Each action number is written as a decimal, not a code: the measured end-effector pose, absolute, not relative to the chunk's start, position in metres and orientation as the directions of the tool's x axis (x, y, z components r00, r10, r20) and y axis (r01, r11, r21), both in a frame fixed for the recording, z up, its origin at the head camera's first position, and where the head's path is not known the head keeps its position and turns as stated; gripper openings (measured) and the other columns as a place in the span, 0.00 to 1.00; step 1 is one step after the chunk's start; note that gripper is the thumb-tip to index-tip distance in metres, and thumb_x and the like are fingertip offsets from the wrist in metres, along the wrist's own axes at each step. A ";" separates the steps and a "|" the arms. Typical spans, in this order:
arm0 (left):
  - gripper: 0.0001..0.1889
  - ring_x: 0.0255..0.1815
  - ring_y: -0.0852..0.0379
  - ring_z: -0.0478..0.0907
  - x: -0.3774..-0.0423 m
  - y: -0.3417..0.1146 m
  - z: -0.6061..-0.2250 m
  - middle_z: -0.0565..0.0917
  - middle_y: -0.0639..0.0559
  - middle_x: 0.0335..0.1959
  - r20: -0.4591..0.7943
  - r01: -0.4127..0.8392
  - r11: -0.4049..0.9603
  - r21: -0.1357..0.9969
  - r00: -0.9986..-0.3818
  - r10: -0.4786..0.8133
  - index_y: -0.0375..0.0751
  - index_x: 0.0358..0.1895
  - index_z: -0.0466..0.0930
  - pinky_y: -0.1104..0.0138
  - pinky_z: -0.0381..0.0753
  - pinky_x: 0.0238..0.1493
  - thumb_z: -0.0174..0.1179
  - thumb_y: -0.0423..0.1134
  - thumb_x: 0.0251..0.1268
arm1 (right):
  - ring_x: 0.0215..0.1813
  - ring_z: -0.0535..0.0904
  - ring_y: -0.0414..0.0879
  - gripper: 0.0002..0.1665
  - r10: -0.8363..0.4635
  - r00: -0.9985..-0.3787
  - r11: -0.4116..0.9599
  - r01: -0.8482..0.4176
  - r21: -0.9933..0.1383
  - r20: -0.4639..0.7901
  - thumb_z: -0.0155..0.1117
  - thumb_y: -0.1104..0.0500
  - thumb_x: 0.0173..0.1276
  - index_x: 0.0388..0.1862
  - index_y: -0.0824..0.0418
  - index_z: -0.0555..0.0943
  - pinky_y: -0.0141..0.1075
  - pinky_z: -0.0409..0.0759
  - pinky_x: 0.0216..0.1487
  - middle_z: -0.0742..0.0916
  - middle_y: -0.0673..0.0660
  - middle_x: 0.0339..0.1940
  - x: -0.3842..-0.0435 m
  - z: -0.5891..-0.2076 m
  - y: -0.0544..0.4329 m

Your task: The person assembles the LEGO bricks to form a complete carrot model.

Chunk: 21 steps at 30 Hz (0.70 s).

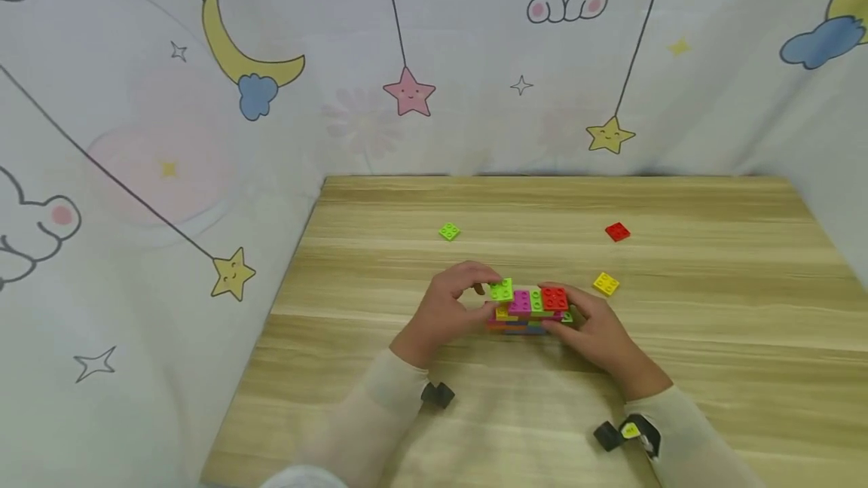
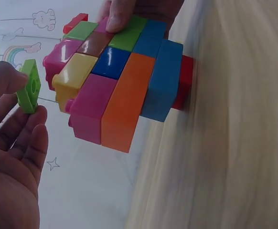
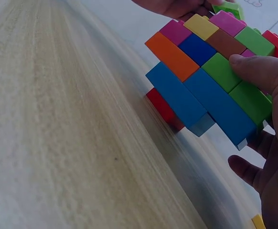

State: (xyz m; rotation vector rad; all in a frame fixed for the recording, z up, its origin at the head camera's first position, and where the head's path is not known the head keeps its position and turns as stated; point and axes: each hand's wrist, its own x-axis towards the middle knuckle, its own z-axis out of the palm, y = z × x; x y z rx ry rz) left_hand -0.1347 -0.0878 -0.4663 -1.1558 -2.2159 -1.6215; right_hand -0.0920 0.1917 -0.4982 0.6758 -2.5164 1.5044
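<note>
My left hand [image 1: 449, 309] pinches a thin light-green brick [image 2: 30, 87] between thumb and fingers. In the left wrist view it is apart from the block wall [image 2: 129, 83], beside the upper studs. Stacked bricks in pink, yellow, brown, blue, orange and green make up this wall, which narrows to a red brick [image 2: 187, 78] at its base. On the other end, my right hand [image 1: 602, 331] grips the wall, its thumb pressed on the near face in the right wrist view. A red flat brick [image 1: 554, 298] tops the wall's right end.
Beyond the hands, a green flat brick [image 1: 449, 232] lies at the back left of the wooden table [image 1: 366, 247]. A red flat brick [image 1: 617, 232] and a yellow one [image 1: 606, 284] lie to the right. A patterned curtain [image 1: 475, 36] hangs behind.
</note>
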 end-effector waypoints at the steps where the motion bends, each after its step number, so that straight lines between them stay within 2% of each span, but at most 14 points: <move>1: 0.17 0.49 0.51 0.81 -0.133 -0.086 -0.466 0.86 0.47 0.52 0.533 0.666 0.123 0.736 -0.682 0.502 0.40 0.52 0.87 0.58 0.85 0.45 0.73 0.27 0.60 | 0.62 0.80 0.35 0.34 -0.307 -0.889 0.400 -0.445 -0.801 0.340 0.78 0.67 0.61 0.67 0.63 0.80 0.22 0.70 0.64 0.87 0.56 0.60 -0.092 -0.498 0.191; 4: 0.15 0.51 0.56 0.81 -0.130 -0.084 -0.464 0.86 0.50 0.54 0.515 0.686 0.162 0.710 -0.662 0.545 0.42 0.52 0.88 0.61 0.86 0.45 0.72 0.30 0.62 | 0.62 0.80 0.36 0.34 -0.308 -0.880 0.392 -0.464 -0.795 0.362 0.79 0.68 0.61 0.66 0.62 0.80 0.22 0.71 0.64 0.88 0.57 0.59 -0.093 -0.499 0.190; 9: 0.13 0.57 0.59 0.81 -0.128 -0.085 -0.461 0.87 0.52 0.55 0.536 0.749 0.218 0.626 -0.616 0.578 0.42 0.52 0.90 0.67 0.82 0.55 0.72 0.32 0.64 | 0.61 0.81 0.36 0.34 -0.314 -0.868 0.377 -0.487 -0.788 0.386 0.78 0.69 0.60 0.66 0.62 0.80 0.23 0.72 0.64 0.88 0.57 0.59 -0.094 -0.500 0.190; 12: 0.13 0.58 0.59 0.81 -0.128 -0.086 -0.459 0.87 0.53 0.54 0.549 0.781 0.241 0.576 -0.588 0.594 0.41 0.51 0.90 0.71 0.79 0.59 0.72 0.33 0.63 | 0.61 0.82 0.37 0.32 -0.314 -0.870 0.384 -0.483 -0.787 0.381 0.79 0.68 0.60 0.65 0.61 0.81 0.23 0.72 0.64 0.88 0.56 0.58 -0.094 -0.501 0.190; 18: 0.12 0.53 0.60 0.80 -0.128 -0.087 -0.454 0.87 0.54 0.52 0.560 0.828 0.290 0.479 -0.543 0.625 0.41 0.49 0.91 0.75 0.78 0.55 0.71 0.33 0.62 | 0.56 0.84 0.40 0.26 -0.313 -0.876 0.417 -0.474 -0.775 0.367 0.80 0.67 0.60 0.57 0.61 0.83 0.23 0.74 0.61 0.89 0.53 0.53 -0.093 -0.500 0.191; 21: 0.11 0.51 0.60 0.80 -0.127 -0.086 -0.450 0.87 0.53 0.51 0.566 0.852 0.307 0.423 -0.513 0.646 0.41 0.47 0.91 0.76 0.78 0.51 0.70 0.33 0.62 | 0.55 0.84 0.41 0.25 -0.317 -0.872 0.411 -0.480 -0.775 0.372 0.79 0.67 0.60 0.56 0.61 0.83 0.23 0.74 0.61 0.89 0.52 0.52 -0.092 -0.500 0.190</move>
